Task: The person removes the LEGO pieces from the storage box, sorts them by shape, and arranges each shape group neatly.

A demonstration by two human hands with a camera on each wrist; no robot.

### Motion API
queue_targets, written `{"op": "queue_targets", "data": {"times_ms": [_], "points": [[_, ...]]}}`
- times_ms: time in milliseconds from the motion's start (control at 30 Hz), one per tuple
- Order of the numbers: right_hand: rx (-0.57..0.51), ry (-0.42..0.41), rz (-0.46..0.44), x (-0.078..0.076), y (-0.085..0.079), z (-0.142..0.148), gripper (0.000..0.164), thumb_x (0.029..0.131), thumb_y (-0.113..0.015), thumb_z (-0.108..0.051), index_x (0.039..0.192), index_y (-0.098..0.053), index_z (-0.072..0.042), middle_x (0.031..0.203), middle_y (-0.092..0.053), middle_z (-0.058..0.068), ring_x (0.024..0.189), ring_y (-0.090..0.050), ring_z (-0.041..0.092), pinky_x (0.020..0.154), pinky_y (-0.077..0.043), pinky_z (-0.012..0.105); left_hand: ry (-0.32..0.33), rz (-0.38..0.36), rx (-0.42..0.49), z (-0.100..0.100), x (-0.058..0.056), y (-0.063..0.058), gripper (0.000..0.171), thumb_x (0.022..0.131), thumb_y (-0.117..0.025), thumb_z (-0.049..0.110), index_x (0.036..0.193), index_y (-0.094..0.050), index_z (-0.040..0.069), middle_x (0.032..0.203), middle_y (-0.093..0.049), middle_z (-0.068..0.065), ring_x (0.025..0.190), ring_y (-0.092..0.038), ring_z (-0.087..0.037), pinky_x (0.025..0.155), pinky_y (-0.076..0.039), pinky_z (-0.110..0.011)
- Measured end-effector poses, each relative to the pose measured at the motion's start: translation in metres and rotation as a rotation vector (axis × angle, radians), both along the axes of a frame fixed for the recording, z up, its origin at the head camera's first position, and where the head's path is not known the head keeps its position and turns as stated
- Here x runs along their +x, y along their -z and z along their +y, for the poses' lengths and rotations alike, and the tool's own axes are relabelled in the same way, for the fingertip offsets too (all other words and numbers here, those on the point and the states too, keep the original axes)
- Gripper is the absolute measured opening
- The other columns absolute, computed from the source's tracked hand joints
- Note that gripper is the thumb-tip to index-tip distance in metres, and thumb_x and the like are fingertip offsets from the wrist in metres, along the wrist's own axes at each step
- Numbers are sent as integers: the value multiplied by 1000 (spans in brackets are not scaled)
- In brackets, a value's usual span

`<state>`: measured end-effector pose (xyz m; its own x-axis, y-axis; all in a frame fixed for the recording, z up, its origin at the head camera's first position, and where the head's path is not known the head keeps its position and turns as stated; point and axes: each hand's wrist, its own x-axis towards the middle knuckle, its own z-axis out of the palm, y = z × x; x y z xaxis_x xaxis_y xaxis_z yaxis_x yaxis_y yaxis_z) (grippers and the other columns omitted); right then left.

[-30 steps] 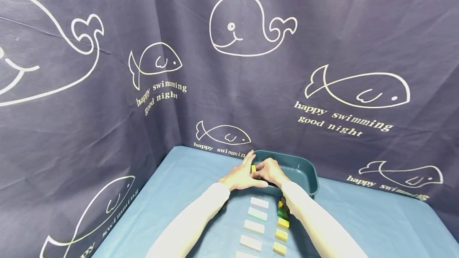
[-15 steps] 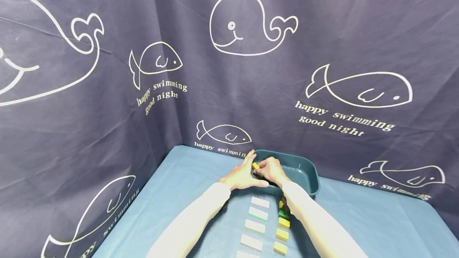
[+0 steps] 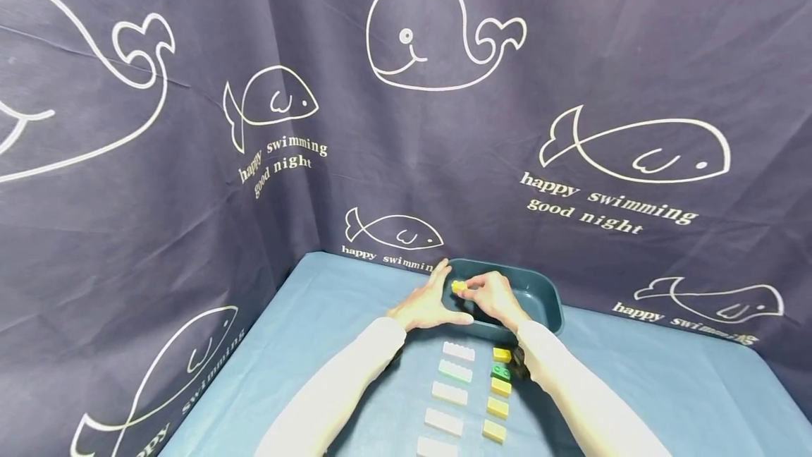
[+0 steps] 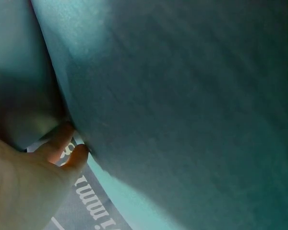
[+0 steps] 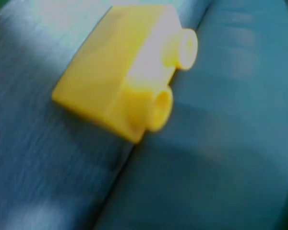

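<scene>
In the head view a yellow building brick (image 3: 459, 287) is pinched between the thumb and fingers of my right hand (image 3: 497, 298), over the left part of a dark teal bin (image 3: 539, 295). My left hand (image 3: 426, 305) spreads its fingers around the bin's left end, the thumb along the front rim. The left wrist view shows two fingertips of the left hand (image 4: 33, 182) at the bin's outer wall (image 4: 43, 57). A yellow brick with two studs (image 5: 110, 67) fills much of the right wrist view, on the cloth just outside the bin. The right hand is out of that view.
In front of the bin lies a column of several pale bricks (image 3: 450, 393). Right of it runs a column of yellow bricks (image 3: 497, 407) with one green brick (image 3: 500, 372). A patterned curtain (image 3: 431, 161) hangs behind the blue-covered table (image 3: 634, 372).
The right hand has moved slightly right, turning the pinched yellow brick so its studs show. The left hand stays at the bin's end. The head view has shifted slightly.
</scene>
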<state>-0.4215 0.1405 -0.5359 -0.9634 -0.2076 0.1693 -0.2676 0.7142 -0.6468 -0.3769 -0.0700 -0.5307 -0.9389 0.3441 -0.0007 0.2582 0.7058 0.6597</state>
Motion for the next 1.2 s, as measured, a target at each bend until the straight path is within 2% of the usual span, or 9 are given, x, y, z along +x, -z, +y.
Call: {"op": "queue_targets", "data": {"times_ms": [100,333,600,767,833,900,1000,1067,1200], "points": [[-23,18,-23,24,-27,-4,21,85,-88,-29,98,-89,-12,108,-86,10,109,-75,34,96,-59,48,0,13,-7,1,-1,0,129,78,-87,73,176,-18,27,184,-4,23,146,-58,-44,119,-51,-56],[-12,55,-64,40,-37,-2,21,90,-85,-26,105,-88,-12,116,-85,10,118,-74,32,102,-58,49,5,13,-6,2,1,0,128,78,-87,73,176,-19,26,185,-5,21,147,-58,-43,120,-51,-55],[-75,50,-93,58,-44,4,22,90,-86,-27,107,-88,-13,113,-85,9,93,-70,19,79,-53,28,7,10,4,3,3,-1,128,78,-87,73,176,-19,25,185,-6,21,145,-60,-41,120,-51,-53],[-86,48,-104,73,-50,13,22,90,-87,-29,107,-88,-16,111,-84,5,85,-63,12,72,-49,26,7,9,9,4,2,-1,129,77,-88,72,176,-18,25,185,-7,21,144,-61,-39,120,-52,-52],[-95,46,-105,79,-54,16,22,89,-87,-30,107,-88,-17,103,-83,1,79,-59,11,66,-46,25,6,11,13,4,0,0,130,77,-88,71,176,-19,25,185,-7,20,144,-61,-39,120,-52,-52],[-108,42,-105,86,-58,19,22,89,-88,-29,107,-89,-17,84,-77,-3,71,-54,10,61,-42,24,5,11,12,3,-1,1,130,76,-88,72,176,-19,25,185,-7,20,145,-60,-39,120,-52,-52],[-115,24,-95,96,-64,24,23,88,-88,-27,107,-88,-15,61,-52,-10,59,-44,8,55,-35,24,7,9,23,2,-3,2,130,76,-88,73,176,-19,26,185,-7,21,147,-59,-39,121,-51,-52],[-111,5,-89,104,-67,27,23,88,-88,-26,107,-88,-13,55,-38,-11,54,-40,7,54,-32,24,6,1,26,1,-3,1,130,76,-88,74,176,-19,28,184,-6,22,148,-58,-39,122,-50,-52],[-108,-14,-96,117,-69,33,21,89,-88,-24,106,-88,-13,54,-34,-12,50,-37,6,52,-30,23,7,-2,36,-1,-2,1,130,76,-88,74,176,-19,28,184,-7,22,149,-57,-40,122,-50,-53]]}}
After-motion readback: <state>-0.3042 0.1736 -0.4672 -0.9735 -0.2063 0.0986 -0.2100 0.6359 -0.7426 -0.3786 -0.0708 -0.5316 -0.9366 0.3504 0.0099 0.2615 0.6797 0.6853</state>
